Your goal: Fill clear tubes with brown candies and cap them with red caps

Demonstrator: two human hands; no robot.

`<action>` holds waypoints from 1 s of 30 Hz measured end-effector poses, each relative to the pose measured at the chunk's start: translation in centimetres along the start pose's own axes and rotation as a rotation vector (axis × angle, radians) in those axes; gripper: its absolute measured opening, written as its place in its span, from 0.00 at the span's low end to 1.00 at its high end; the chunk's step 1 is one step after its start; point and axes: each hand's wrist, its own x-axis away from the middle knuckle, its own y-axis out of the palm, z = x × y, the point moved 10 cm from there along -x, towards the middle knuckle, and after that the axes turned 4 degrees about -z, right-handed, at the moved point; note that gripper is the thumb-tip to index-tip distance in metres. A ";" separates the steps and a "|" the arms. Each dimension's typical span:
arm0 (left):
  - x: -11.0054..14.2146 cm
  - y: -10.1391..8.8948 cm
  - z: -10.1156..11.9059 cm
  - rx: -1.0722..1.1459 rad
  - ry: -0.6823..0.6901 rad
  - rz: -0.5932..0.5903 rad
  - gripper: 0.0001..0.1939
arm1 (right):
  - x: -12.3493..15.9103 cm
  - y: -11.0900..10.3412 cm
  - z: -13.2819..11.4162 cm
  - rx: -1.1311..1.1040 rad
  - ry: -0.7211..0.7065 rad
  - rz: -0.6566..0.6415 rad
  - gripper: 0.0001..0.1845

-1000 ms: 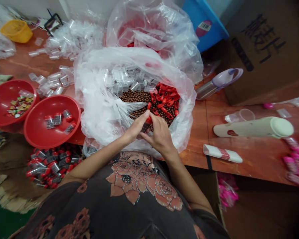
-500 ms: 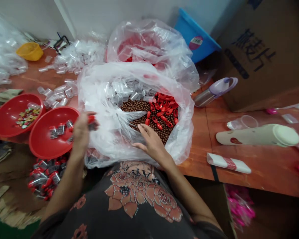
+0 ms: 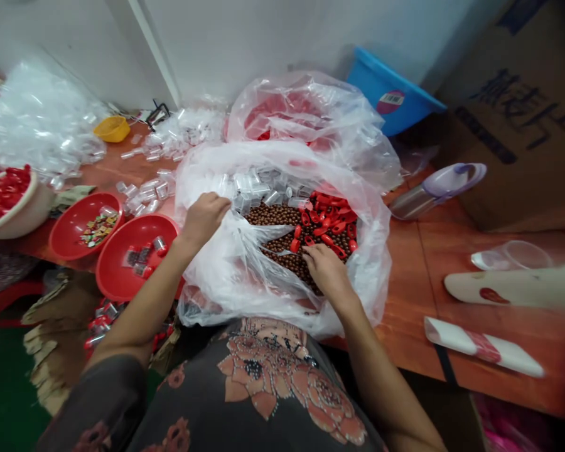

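Clear plastic bag (image 3: 235,295): thin, glossy film. Brown beads (image 3: 275,215): smooth, shiny. Red bowl (image 3: 115,270): glossy plastic. Counter (image 3: 405,301): varnished wood. Carton (image 3: 522,169): matt cardboard.

A reddish table (image 3: 405,326), seemingly wood, holds red basins (image 3: 110,267) and a plastic bag (image 3: 371,263).

Blurred dark Chinese characters (image 3: 522,103) on the cardboard box (image 3: 522,188)

The left hand (image 3: 204,220) sits curled and farther forward, the right hand (image 3: 327,270) nearer with fingers (image 3: 312,253) bent downward.
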 end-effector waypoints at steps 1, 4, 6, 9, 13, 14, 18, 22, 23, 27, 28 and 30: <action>-1.8 1.7 1.7 -0.052 0.038 -0.079 0.16 | -0.6 0.3 -0.4 0.033 -0.013 -0.034 0.17; -5.6 6.5 5.1 -0.186 0.142 -0.294 0.16 | -2.5 1.3 -1.2 0.150 -0.007 -0.123 0.20; -6.8 8.5 5.5 -0.238 0.152 -0.379 0.17 | -3.3 2.0 -1.4 0.178 0.018 -0.181 0.19; -7.4 9.8 4.5 -0.283 0.091 -0.424 0.20 | -3.9 2.4 -0.9 0.124 0.049 -0.218 0.15; -7.2 9.9 3.3 -0.235 0.076 -0.425 0.19 | -3.1 0.0 1.6 -0.213 0.156 0.012 0.12; -7.2 9.6 3.1 -0.201 0.072 -0.409 0.17 | -2.5 -0.8 2.6 -0.340 0.202 0.088 0.11; -6.4 8.0 4.1 0.061 0.056 -0.317 0.14 | 1.0 -1.8 6.3 -0.847 0.408 0.278 0.18; -3.9 9.2 8.1 0.449 0.069 -0.396 0.14 | 3.8 -2.2 7.3 -1.061 0.474 0.308 0.33; -3.2 10.2 9.1 0.502 0.062 -0.445 0.13 | 4.3 -2.3 7.1 -1.069 0.467 0.292 0.37; -1.7 14.2 12.1 0.475 0.017 -0.582 0.04 | 5.6 -2.9 5.8 -0.995 0.446 0.219 0.35; -1.8 14.9 12.6 0.470 -0.001 -0.590 0.02 | 6.0 -3.1 5.6 -0.956 0.448 0.206 0.29; -2.2 16.1 13.4 0.510 -0.053 -0.603 0.04 | 6.6 -3.2 5.2 -0.875 0.460 0.166 0.20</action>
